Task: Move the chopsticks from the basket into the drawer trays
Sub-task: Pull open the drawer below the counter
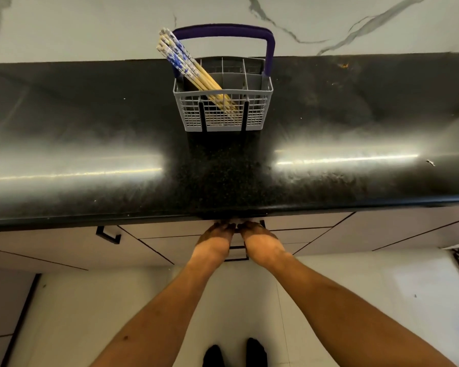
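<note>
A grey wire basket (pixel 257 112) with a purple handle stands on the black countertop (pixel 90 115), near the back wall. Several bamboo chopsticks (pixel 180 59) with blue-and-white tops lean to the left in its left compartment. The top drawer (pixel 175 229) under the counter edge is closed, so its trays are hidden. My left hand (pixel 215 242) and my right hand (pixel 260 242) sit side by side at the drawer front. Their fingers curl round the black drawer handle (pixel 262 223), and the fingertips are lost in the shadow under the counter lip.
A second black handle (pixel 108 234) is on the cabinet front to the left. A lower drawer's handle (pixel 237 254) shows between my wrists. A white marbled wall rises behind the counter. My dark-shod feet (pixel 233 353) stand on a pale tiled floor.
</note>
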